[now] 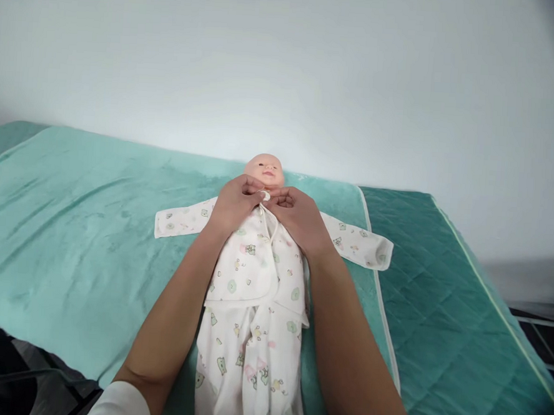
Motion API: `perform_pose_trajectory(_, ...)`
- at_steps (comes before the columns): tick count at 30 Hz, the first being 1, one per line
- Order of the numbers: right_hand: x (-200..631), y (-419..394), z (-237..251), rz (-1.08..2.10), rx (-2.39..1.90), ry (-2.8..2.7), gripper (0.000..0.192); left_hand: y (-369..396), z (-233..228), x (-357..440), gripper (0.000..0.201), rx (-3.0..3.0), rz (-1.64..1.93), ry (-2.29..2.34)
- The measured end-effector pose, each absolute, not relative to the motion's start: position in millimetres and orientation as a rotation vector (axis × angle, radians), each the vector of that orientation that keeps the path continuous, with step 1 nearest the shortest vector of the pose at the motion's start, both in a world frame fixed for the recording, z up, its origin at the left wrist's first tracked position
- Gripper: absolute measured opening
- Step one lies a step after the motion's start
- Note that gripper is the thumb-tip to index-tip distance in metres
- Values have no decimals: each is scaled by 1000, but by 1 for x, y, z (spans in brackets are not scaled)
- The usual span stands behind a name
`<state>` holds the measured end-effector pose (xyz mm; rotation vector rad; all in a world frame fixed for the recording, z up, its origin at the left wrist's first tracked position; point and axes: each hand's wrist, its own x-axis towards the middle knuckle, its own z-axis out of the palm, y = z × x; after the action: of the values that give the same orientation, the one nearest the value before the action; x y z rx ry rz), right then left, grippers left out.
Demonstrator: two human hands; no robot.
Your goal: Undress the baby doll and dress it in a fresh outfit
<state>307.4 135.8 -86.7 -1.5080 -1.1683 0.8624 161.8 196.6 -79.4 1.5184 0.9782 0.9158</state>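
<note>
Bed: teal blanket [69, 232] spread flat, doll [264, 169] lying face up at its middle, head toward the wall.
Garment: printed white baby suit [254, 275] on the doll, sleeves out to both sides.
Left hand [233, 205]: fingers pinched shut on the collar edge.
Right hand [299, 216]: fingers pinched on the opposite edge.
Fastener: small white snap [265, 195] at the neck, between both sets of fingertips, touching them.
Technique, judged: align both flaps squarely, press straight, keep cloth clear of the chin.
</note>
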Motion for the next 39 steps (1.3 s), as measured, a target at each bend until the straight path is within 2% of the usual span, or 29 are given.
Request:
perform_pose_trajectory(2,307,135,-88,838,-1550,-1174,29,194,-78,162,11,1631,906,1036)
perform_pose_trajectory(8,297,126,-89,571,-1623,-1240,13,189,-74,161,22,1927,902,1148)
perform_pose_trajectory(12,294,121,-89,385,-1688,-1413,22,190,-79,161,19,1982,908,1197)
perform_pose_trajectory(20,285,94,-89,379,-1658,-1466,33,187,-86,153,24,1996,896,1203)
perform_pose_trajectory(26,272,71,-82,283,-1773,-1480,23,170,-88,142,20,2141,1064,1069)
perform_pose_trajectory(31,268,78,-80,227,-1912,-1449,14,157,-87,132,15,2154,1026,1010)
perform_pose_trajectory(35,273,86,-81,411,-1872,-1348,15,156,-85,131,14,2181,981,945)
perform_pose_trajectory(39,283,88,-83,666,-1628,-1111,17,158,-85,133,7,2215,994,908)
